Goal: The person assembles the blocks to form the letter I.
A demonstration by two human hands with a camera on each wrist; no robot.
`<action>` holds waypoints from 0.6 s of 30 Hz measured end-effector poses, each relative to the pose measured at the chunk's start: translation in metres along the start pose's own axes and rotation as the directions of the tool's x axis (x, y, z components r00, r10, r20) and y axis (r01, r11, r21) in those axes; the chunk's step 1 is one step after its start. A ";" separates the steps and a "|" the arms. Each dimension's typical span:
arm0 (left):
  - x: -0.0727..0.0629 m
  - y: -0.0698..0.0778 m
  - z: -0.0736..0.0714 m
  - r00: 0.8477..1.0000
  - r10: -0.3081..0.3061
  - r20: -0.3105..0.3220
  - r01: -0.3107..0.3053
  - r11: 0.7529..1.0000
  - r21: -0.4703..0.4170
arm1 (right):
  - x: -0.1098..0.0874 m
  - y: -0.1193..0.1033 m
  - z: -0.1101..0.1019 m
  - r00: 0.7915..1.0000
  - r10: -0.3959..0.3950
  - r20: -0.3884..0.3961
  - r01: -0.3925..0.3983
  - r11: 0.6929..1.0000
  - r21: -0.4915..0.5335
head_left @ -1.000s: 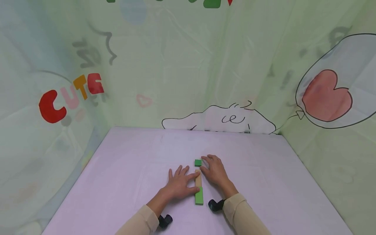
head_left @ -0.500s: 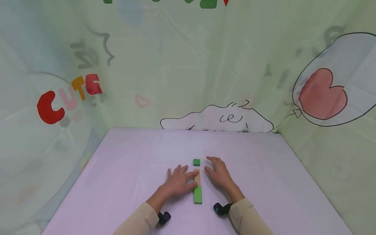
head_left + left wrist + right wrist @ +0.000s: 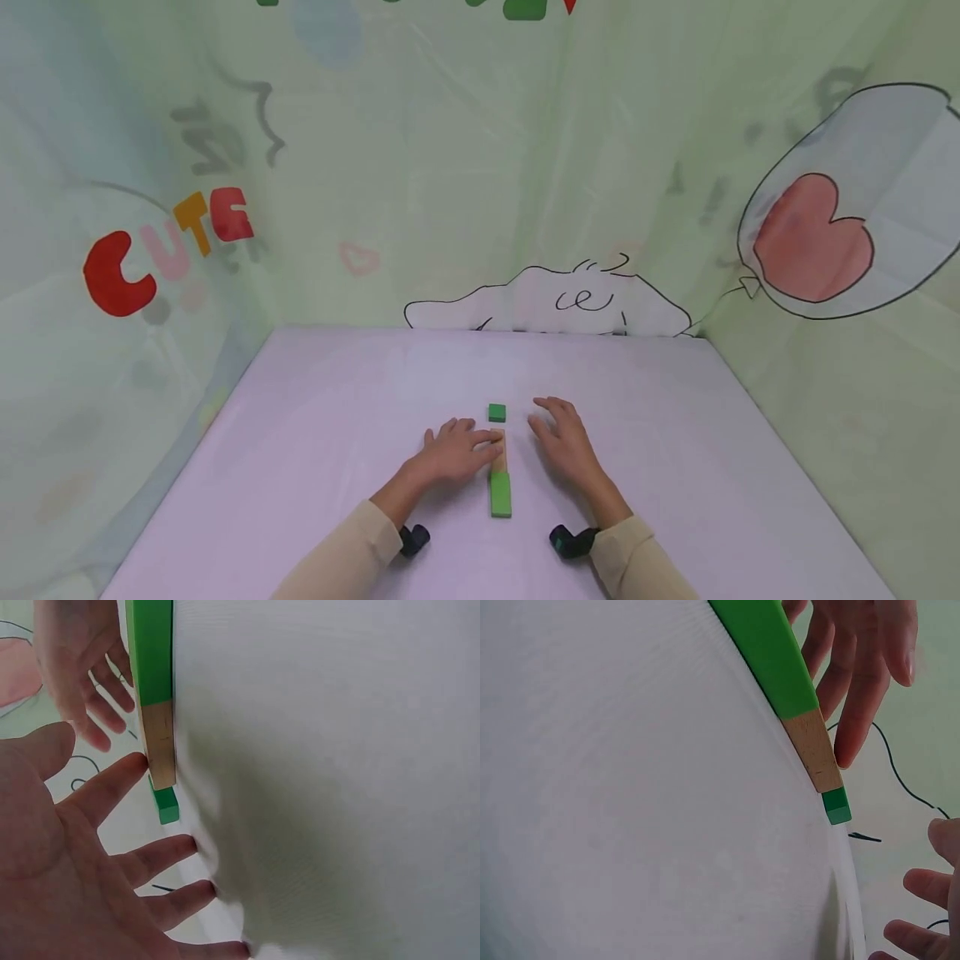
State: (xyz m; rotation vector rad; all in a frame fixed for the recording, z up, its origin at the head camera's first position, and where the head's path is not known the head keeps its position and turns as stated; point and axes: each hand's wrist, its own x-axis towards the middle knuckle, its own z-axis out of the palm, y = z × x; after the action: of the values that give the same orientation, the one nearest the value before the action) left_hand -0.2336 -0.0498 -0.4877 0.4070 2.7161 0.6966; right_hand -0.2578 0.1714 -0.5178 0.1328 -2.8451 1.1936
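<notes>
On the table, a bright green oblong block (image 3: 500, 496) and a plain wood block (image 3: 501, 464) lie end to end in a line. Just beyond them, across a small gap, sits a small darker green block (image 3: 497, 413). My left hand (image 3: 450, 455) has its fingers spread; its index fingertip touches the wood block, as the left wrist view of that block (image 3: 159, 746) shows. Its thumb stands away from the blocks. To the right of the line, my right hand (image 3: 567, 442) hovers with loosely bent fingers, apart from every block and holding nothing.
The pale lilac table (image 3: 360, 375) runs back to a printed cloth wall (image 3: 450, 167). Similar cloth hangs at both sides. A black wrist camera (image 3: 573, 542) sits below the right hand, another black wrist camera (image 3: 414, 540) below the left.
My right hand has drawn back to the right from beside the small green block. The left thumb has come off the long green block, while the index finger stays on the wood block.
</notes>
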 end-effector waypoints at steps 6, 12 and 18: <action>0.003 0.000 -0.002 1.000 -0.003 0.006 0.004 0.999 -0.050 | -0.002 0.000 -0.005 1.000 -0.027 -0.010 0.028 0.999 0.044; 0.004 -0.005 0.002 1.000 -0.006 0.006 0.007 0.996 -0.086 | -0.010 0.000 -0.004 0.999 -0.050 -0.018 0.051 0.997 0.066; 0.004 -0.017 0.002 0.999 0.039 -0.038 -0.044 0.988 -0.147 | -0.017 -0.006 -0.009 0.998 -0.060 0.008 0.060 0.998 0.000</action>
State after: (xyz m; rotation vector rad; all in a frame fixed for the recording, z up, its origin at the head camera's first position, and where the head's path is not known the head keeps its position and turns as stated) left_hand -0.2397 -0.0625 -0.4985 0.4198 2.6733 0.9174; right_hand -0.2398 0.1751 -0.5086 0.2213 -2.8266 1.1841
